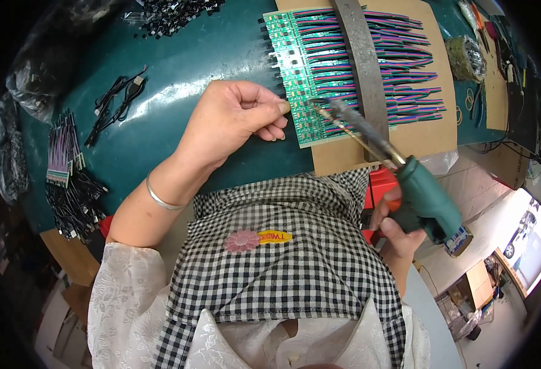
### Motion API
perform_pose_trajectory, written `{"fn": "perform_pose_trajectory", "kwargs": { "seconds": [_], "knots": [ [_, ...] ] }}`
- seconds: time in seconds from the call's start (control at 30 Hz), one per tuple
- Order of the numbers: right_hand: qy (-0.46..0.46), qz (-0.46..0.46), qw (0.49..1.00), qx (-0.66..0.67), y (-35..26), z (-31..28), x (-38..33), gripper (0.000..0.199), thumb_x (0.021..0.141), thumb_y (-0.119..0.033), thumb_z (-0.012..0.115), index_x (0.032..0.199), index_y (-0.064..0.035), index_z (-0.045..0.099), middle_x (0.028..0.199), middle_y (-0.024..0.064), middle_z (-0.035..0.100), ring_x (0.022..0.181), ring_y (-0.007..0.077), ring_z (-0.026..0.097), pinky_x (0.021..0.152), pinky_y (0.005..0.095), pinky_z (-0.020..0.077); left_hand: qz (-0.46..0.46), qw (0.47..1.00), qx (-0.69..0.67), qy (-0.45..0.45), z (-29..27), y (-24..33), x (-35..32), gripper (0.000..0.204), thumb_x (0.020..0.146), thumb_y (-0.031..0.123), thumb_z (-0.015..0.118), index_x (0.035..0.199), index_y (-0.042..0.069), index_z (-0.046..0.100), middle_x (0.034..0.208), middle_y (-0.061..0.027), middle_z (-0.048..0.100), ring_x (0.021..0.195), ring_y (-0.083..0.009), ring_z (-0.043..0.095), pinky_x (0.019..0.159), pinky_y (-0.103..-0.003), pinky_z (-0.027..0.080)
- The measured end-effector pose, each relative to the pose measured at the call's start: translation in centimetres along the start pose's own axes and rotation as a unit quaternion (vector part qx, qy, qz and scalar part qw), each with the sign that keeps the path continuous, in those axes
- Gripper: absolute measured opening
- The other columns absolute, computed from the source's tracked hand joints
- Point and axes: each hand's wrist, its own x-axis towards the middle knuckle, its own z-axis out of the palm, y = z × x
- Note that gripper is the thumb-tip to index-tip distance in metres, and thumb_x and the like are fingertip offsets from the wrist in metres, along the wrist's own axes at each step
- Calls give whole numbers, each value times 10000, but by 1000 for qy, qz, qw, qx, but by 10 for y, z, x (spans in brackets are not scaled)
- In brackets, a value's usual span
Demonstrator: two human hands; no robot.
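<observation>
My right hand (399, 237) grips a green soldering gun (429, 200) by its handle. The gun's tip reaches up and left over a panel of small green circuit boards (293, 58), towards its lower part. At the panel's left edge, my left hand (236, 117) is closed, thumb and forefinger pinched together. What the pinch holds, if anything, is too small to make out. Rows of thin black, pink and blue wires (409, 77) run rightward from the boards. Across them lies a grey metal bar (364, 58). Panel and wires rest on a sheet of cardboard (338, 161).
On the green tabletop (178, 55), a black USB cable (120, 101) lies left of my hand. Bundled wired boards (66, 150) sit farther left, beside plastic bags (34, 83). Black connectors (175, 15) are heaped at the back. A roll wrapped in plastic (465, 58) stands right of the cardboard.
</observation>
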Motion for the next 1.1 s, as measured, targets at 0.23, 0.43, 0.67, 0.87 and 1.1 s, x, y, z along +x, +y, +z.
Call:
{"fn": "perform_pose_trajectory", "kwargs": {
  "seconds": [0.23, 0.43, 0.67, 0.87, 1.1],
  "knots": [
    [43, -46, 998, -1, -4, 6, 8, 582, 668, -147, 727, 1104, 97, 430, 658, 85, 487, 488, 153, 485, 411, 252, 429, -1, 1000, -5, 8, -1, 2, -1, 156, 808, 104, 619, 829, -50, 617, 718, -93, 628, 590, -117, 603, 556, -211, 502],
    [14, -53, 998, 23, -4, -3, 5, 598, 679, -125, 700, 1142, 93, 391, 642, 83, 475, 474, 161, 489, 414, 249, 431, -19, 999, -22, -31, -6, 5, -4, 155, 816, 90, 612, 884, -49, 621, 749, -93, 634, 637, -130, 617, 594, -216, 509],
    [4, -65, 997, 52, -5, -8, 6, 562, 691, -85, 683, 1145, 80, 395, 656, 87, 496, 502, 157, 498, 441, 254, 446, 218, 903, 275, 247, -73, 19, 2, 114, 748, 85, 650, 827, 5, 669, 721, -69, 662, 640, -103, 612, 597, -233, 485],
    [3, -78, 996, 46, -4, 0, 7, 554, 696, -63, 657, 1148, 96, 379, 677, 96, 489, 504, 165, 497, 444, 254, 448, 221, 758, 470, 394, -132, 33, 24, 167, 699, 158, 688, 822, 46, 671, 699, -90, 643, 640, -199, 622, 622, -280, 483],
    [32, -79, 996, 28, -7, 7, 5, 569, 687, -94, 675, 1136, 99, 384, 649, 98, 484, 490, 162, 487, 434, 250, 429, 245, 745, 487, 383, -133, 29, 21, 140, 717, 168, 686, 777, 46, 655, 627, -75, 609, 546, -159, 564, 548, -266, 447]
  ]
}}
